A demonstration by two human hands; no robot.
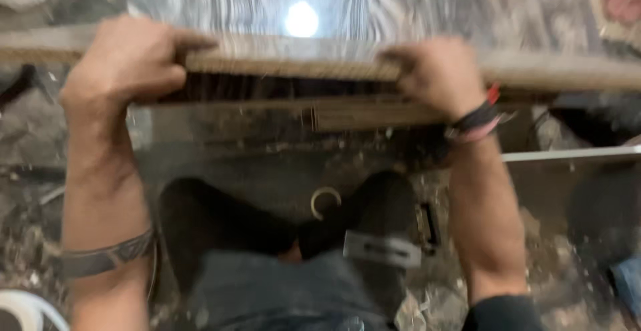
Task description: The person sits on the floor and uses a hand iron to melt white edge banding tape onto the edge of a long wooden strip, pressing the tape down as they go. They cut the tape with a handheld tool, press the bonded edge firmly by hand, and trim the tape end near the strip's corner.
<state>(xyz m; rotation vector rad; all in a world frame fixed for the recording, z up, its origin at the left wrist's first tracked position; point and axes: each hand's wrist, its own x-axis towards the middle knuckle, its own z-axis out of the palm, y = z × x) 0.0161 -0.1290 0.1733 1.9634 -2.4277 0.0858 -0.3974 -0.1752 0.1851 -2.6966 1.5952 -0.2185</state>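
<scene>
Floor [280, 171] dusty, littered with chips and debris; frame blurred. I see long flat board [300, 64], glossy striped top face with light glare, raw wood edge toward me, held level across view above floor. Left hand [127, 61] clamps board's near edge, fingers [193, 41] curled over top. Right hand [437, 71] grips same edge further along, fingers wrapped, corded bands at wrist. Dark shoes [374, 217] below, small metal ring [325, 201] between them. My read: board lifted, mid-carry, not set down; placement left.
</scene>
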